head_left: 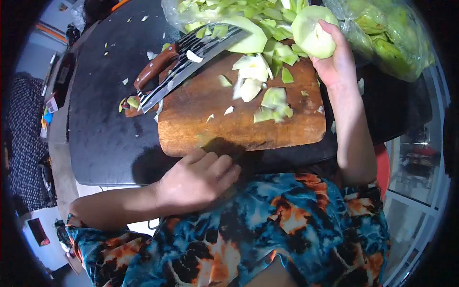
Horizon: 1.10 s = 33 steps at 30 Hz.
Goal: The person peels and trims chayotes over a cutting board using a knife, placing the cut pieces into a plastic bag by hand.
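My right hand [335, 60] holds up half of a peeled, pale green chayote-like vegetable [306, 36], with a hollow in its cut face. My left hand [201, 178] is closed, fingers curled, at the front edge of the wooden cutting board [205, 131]. Whatever lies inside those fingers is hidden. Pale cut scraps [251, 79] and green peelings [275, 101] are scattered over the board. At its back left rests a broad knife [159, 66] with a brown riveted handle, a white bit stuck on its blade. Another large pale green piece [248, 38] sits behind the blade.
A clear plastic bag [191, 9] full of green peelings stands behind the board. To the right is a second bag [397, 43] holding whole green vegetables. The dark tabletop [105, 134] carries small scraps. A red seat edge [382, 167] shows beside my right arm.
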Tool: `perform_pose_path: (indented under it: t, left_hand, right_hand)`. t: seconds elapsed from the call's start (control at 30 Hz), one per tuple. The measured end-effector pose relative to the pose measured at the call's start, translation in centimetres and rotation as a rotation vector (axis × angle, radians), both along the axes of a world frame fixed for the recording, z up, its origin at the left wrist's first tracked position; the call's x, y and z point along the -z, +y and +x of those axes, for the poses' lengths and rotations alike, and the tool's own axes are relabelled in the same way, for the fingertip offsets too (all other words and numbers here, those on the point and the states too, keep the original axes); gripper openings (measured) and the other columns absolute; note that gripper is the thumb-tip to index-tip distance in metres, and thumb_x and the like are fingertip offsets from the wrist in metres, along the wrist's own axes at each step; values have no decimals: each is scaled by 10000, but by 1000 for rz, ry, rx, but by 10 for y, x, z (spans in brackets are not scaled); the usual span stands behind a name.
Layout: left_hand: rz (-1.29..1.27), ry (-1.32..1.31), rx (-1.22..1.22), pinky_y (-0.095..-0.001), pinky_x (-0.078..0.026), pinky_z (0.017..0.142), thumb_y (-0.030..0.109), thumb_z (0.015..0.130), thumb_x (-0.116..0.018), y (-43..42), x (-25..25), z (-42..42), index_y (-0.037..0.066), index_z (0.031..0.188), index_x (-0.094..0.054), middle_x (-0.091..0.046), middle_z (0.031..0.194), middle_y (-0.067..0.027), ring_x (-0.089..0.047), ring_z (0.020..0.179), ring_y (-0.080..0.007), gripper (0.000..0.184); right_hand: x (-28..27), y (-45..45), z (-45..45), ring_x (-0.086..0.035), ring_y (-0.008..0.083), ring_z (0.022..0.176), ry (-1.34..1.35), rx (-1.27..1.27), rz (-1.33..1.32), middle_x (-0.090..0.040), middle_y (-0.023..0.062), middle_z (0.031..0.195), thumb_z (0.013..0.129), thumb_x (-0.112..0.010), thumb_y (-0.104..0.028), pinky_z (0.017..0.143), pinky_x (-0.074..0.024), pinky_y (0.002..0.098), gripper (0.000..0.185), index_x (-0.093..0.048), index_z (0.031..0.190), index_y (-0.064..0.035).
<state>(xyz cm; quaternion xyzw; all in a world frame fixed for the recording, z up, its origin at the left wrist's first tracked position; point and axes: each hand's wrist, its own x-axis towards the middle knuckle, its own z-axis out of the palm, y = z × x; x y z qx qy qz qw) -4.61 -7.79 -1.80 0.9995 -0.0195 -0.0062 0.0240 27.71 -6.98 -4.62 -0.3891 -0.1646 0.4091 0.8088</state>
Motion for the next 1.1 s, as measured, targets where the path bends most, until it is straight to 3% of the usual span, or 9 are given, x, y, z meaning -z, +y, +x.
perform_pose_path:
  t: [0.13, 0.23, 0.63, 0.67, 0.77, 0.83, 0.87, 1.0, 1.1]
  left_hand:
    - [18, -29, -106, -289, -440, 532, 137, 679, -589, -3, -6, -3, 28, 1036, -588, -486, 743, -46, -529, 640, -178, 373]
    - [-24, -12, -149, -299, -440, 520, 135, 684, -621, -4, -1, -7, 17, 1015, -582, -461, 720, -57, -516, 621, -195, 353]
    - [-1, -82, -138, -252, -430, 505, 137, 663, -558, -10, 9, 2, -20, 1010, -584, -473, 710, -44, -506, 628, -159, 381]
    - [22, -113, -125, -244, -418, 489, 140, 653, -550, -10, 11, 4, -12, 943, -588, -465, 697, -40, -508, 624, -154, 330]
    - [1, -50, -116, -273, -448, 529, 142, 651, -582, -13, 6, 3, -38, 983, -572, -474, 748, -60, -519, 676, -173, 378]
    - [-36, -89, -107, -269, -453, 529, 152, 639, -574, -16, 6, 7, -20, 909, -564, -466, 745, -64, -518, 686, -181, 320]
    - [-59, -81, -95, -269, -454, 528, 154, 635, -572, -16, 6, 10, -13, 888, -560, -462, 742, -63, -518, 687, -183, 304]
    - [-115, -105, -18, -267, -454, 503, 155, 628, -566, -18, 8, 24, 15, 829, -544, -445, 730, -60, -508, 670, -185, 247]
    - [-83, -46, 23, -274, -458, 495, 152, 629, -566, -21, 2, 30, 14, 829, -543, -450, 745, -68, -510, 675, -187, 244]
  right_hand:
    - [-7, -2, -7, -572, 215, 1040, 9, -11, 1, -591, 90, 1107, 775, -665, -160, 904, -468, 358, 433, -512, 1153, -16]
    - [-3, -1, -5, -569, 218, 1043, 13, -24, -12, -589, 90, 1100, 778, -660, -161, 902, -467, 356, 430, -510, 1153, -13]
    - [8, 7, 0, -549, 234, 1082, -11, 7, -83, -572, 106, 1144, 801, -635, -168, 943, -445, 384, 420, -502, 1166, -7]
    - [6, 7, -6, -550, 232, 1083, -18, -6, -68, -573, 105, 1146, 805, -633, -165, 944, -444, 386, 418, -502, 1169, -7]
    - [-3, 4, -19, -553, 226, 1083, -36, -46, -21, -576, 104, 1149, 816, -622, -155, 947, -443, 390, 408, -501, 1177, -8]
    - [-5, -3, -15, -554, 224, 1080, -34, -71, -4, -577, 102, 1148, 825, -612, -146, 946, -444, 390, 398, -499, 1181, -7]
    - [-3, -2, -14, -568, 215, 1022, -33, -73, 36, -583, 98, 1078, 817, -595, -99, 894, -457, 364, 349, -517, 1142, -2]
    - [-4, -4, -21, -570, 188, 995, -162, -53, 41, -587, 75, 1058, 812, -607, -96, 878, -449, 328, 351, -525, 1144, -19]
    - [-8, -5, -28, -541, 176, 1036, -187, -150, 94, -567, 68, 1075, 817, -595, -126, 903, -425, 324, 360, -508, 1154, -34]
